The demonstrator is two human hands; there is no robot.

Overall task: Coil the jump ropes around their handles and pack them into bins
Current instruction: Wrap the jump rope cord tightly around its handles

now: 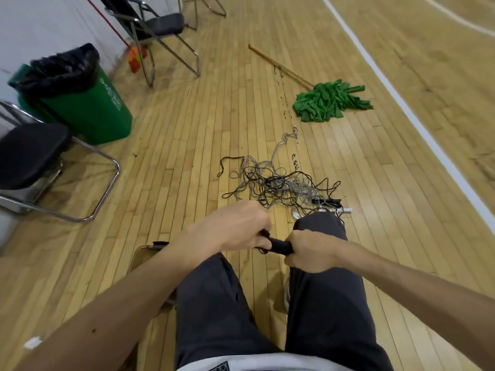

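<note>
Black handle [280, 247] crosswise, long axis left-right

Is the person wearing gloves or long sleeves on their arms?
No gloves and no sleeves. The left hand and right hand are bare, with no cloth anywhere up to the picture's edge. No watch, ring or bracelet shows.

1. Pale wooden plank floor [187, 145], with a white court line [396, 103] at the right.
2. White wall [40, 25] at the left.
3. Along the wall: far chair [160, 25], green trash bin [88, 111], near chair [29, 153].
4. Green mop [329, 101] lying flat.
</note>
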